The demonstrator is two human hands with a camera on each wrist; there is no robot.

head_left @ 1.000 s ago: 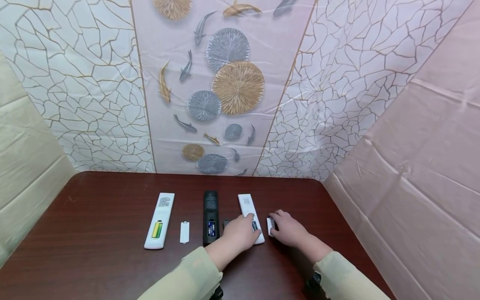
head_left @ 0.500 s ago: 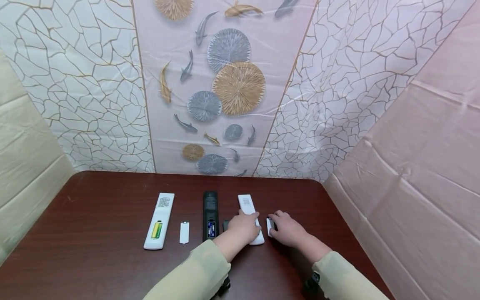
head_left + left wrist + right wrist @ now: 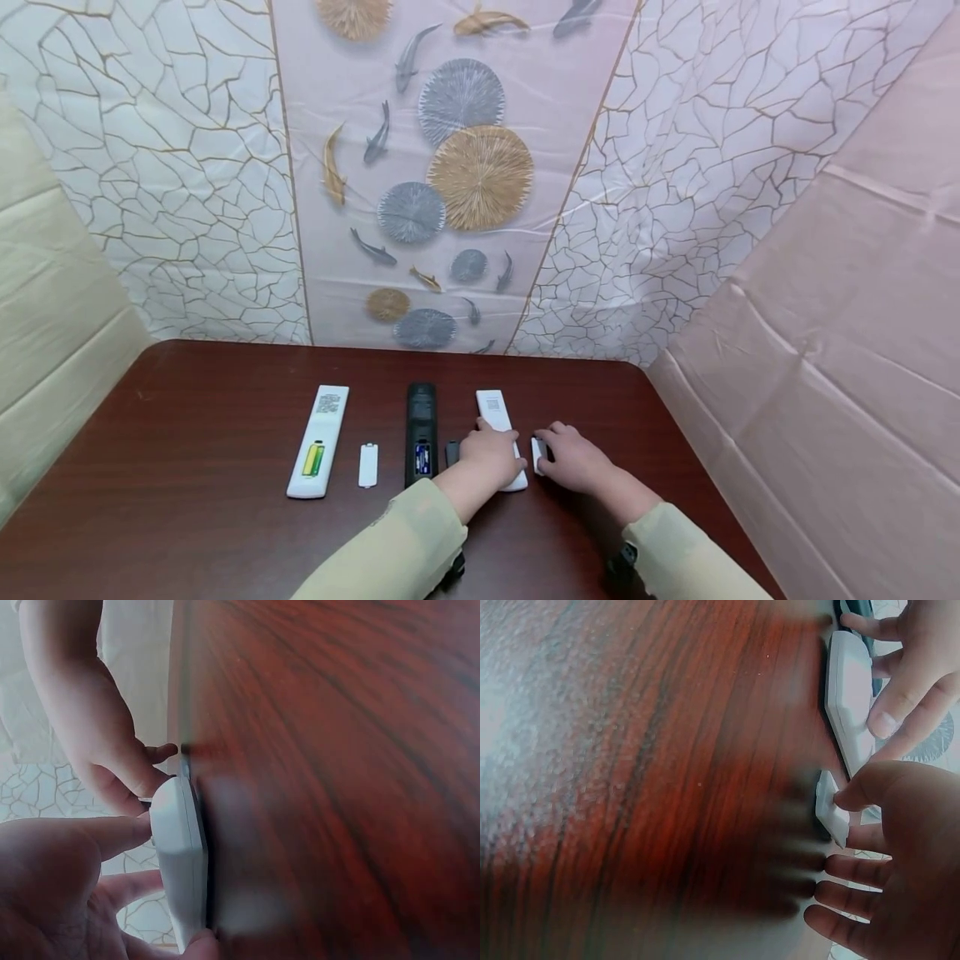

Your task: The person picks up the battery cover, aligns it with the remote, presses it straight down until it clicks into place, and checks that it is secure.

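In the head view a white remote control (image 3: pixel 491 406) lies back side up, right of the table's middle. My left hand (image 3: pixel 487 460) spans its lower half, thumb and fingers on it, hiding the battery compartment. In the left wrist view the remote's rounded end (image 3: pixel 176 840) sits between the thumb and the other fingers. Just to the right, my right hand (image 3: pixel 576 458) pinches a small white battery cover (image 3: pixel 537 455) by its edges. The right wrist view has the cover (image 3: pixel 830 806) tilted low at the table, near the remote's side, with the other fingers spread.
A black remote (image 3: pixel 422 421) with blue batteries lies left of my left hand, with a dark battery cover (image 3: pixel 452 452) partly hidden beside it. Farther left are a white remote (image 3: pixel 322 417) with green-yellow batteries and its loose white cover (image 3: pixel 368 465). Patterned cloth (image 3: pixel 480 292) hangs behind the table.
My left hand has shifted slightly right and up over the white remote, covering batteries that showed earlier. The right hand and the cover have hardly moved.
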